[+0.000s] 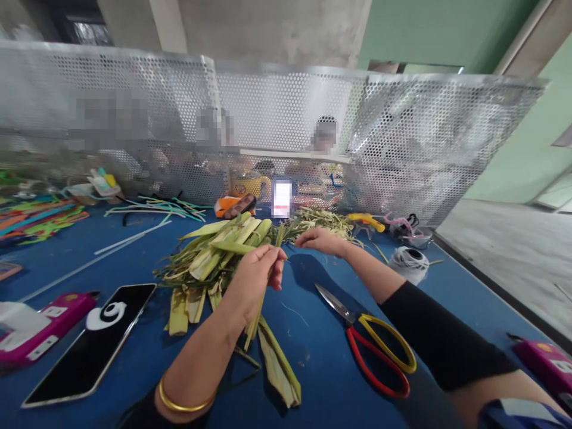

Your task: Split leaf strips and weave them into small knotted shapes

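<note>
**Green leaf strip being worked between two hands**

Green, narrow palm-leaf strip (268, 280) is being pinched in the left hand (257, 275), fingers clenching it above the near table. The right hand (319, 240) is reaching farther out, curling on the shredded leaf fibres (322, 220); whether it is grasping them is unclear. A heap of unsplit green leaves (218, 250) is lying left, seemingly waiting. Red-and-yellow-handled scissors (370, 345) are resting right on the blue tabletop (322, 381).
</note>
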Demonstrator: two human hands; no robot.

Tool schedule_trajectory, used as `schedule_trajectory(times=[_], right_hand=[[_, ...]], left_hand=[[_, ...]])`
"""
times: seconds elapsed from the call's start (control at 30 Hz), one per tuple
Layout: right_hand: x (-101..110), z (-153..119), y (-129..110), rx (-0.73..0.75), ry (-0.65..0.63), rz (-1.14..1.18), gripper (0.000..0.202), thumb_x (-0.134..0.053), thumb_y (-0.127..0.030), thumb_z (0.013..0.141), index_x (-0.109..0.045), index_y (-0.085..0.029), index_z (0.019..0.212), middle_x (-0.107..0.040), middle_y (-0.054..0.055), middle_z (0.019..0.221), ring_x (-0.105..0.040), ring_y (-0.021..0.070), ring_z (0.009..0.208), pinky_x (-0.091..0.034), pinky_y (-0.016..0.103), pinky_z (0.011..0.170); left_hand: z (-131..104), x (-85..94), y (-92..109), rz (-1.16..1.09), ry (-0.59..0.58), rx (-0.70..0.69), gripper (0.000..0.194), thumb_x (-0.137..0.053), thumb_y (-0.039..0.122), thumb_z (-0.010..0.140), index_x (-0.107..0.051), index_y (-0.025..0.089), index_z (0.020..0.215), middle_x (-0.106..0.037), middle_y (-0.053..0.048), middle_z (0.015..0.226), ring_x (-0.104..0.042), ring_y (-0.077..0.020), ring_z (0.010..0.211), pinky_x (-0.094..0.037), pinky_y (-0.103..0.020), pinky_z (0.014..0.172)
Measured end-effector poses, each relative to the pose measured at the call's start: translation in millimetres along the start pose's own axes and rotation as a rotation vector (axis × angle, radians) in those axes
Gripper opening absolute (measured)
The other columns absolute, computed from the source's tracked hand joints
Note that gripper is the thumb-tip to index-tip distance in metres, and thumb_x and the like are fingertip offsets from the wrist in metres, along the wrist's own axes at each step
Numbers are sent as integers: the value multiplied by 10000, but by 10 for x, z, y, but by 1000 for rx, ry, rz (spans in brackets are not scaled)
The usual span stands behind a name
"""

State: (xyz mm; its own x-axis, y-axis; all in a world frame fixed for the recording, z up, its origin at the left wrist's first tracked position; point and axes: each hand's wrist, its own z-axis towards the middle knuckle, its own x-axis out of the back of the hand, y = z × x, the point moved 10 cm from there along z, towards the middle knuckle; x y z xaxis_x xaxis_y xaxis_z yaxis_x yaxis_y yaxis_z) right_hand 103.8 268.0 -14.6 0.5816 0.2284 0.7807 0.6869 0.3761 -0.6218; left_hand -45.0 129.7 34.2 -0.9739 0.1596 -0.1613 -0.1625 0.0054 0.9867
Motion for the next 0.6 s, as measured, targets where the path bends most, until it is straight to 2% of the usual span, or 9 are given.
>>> schedule_trajectory(times=[0.07,0.1,0.17,0.23,0.33,0.4,0.43,0.5,0.6], right_hand=[[-146,73,-111,11,-38,-8,283,-614,-85,687,-762,-233,877,-746,-23,887,-669,162,840,-507,254,806],[-149,107,-133,4,-24,-22,313,-611,-59,666,-763,-238,873,-747,-23,899,-668,170,851,-503,261,817],[-13,131,-117,-25,54,-64,349,-589,-28,652,-762,-233,874,-745,3,933,-658,201,893,-488,297,850],[210,55,-81,-51,137,-108,306,-579,-47,674,-760,-221,849,-744,36,905,-653,230,882,-480,342,845],[476,-261,-146,-33,222,-138,204,-581,-151,748,-750,-236,824,-737,38,887,-641,221,845,-473,352,818],[540,-571,-294,1,280,-115,176,-579,-231,785,-740,-249,854,-730,30,929,-632,204,850,-467,342,809],[558,-747,-399,39,333,-9,164,-585,-282,794,-736,-234,838,-727,35,878,-632,196,813,-470,332,775],[454,-1056,-550,45,347,258,226,-585,-380,797,-728,-210,843,-709,35,790,-611,162,677,-464,291,637],[143,-1382,-718,-41,258,547,296,-590,-443,777,-713,-195,880,-691,23,770,-520,98,501,-372,241,478]], left_hand=[[8,-16,-43,-28,-12,17,175,-508,279,842,-551,147,734,-457,42,576,-422,-65,442,-368,-181,414],[11,-24,-67,-36,-20,27,178,-510,282,844,-551,147,735,-458,41,576,-424,-65,442,-366,-181,414],[16,-33,-106,-46,-32,47,182,-512,282,849,-550,145,736,-457,41,577,-427,-66,444,-363,-182,414],[16,-39,-127,-62,-44,64,180,-515,280,852,-549,143,740,-456,42,577,-425,-64,445,-360,-184,417],[4,-66,-143,-105,-77,97,169,-517,274,858,-543,145,752,-459,44,581,-423,-61,445,-358,-189,427],[-16,-112,-168,-139,-117,137,160,-524,275,858,-539,148,762,-458,48,580,-422,-57,442,-356,-190,434],[-32,-151,-185,-152,-146,160,159,-534,280,854,-537,149,764,-456,50,578,-422,-55,440,-355,-190,437],[-73,-258,-220,-157,-221,200,162,-556,292,841,-536,153,759,-448,55,570,-423,-54,436,-358,-190,440],[-139,-468,-268,-119,-331,226,158,-553,288,834,-543,155,748,-451,55,566,-430,-57,434,-374,-189,438]])
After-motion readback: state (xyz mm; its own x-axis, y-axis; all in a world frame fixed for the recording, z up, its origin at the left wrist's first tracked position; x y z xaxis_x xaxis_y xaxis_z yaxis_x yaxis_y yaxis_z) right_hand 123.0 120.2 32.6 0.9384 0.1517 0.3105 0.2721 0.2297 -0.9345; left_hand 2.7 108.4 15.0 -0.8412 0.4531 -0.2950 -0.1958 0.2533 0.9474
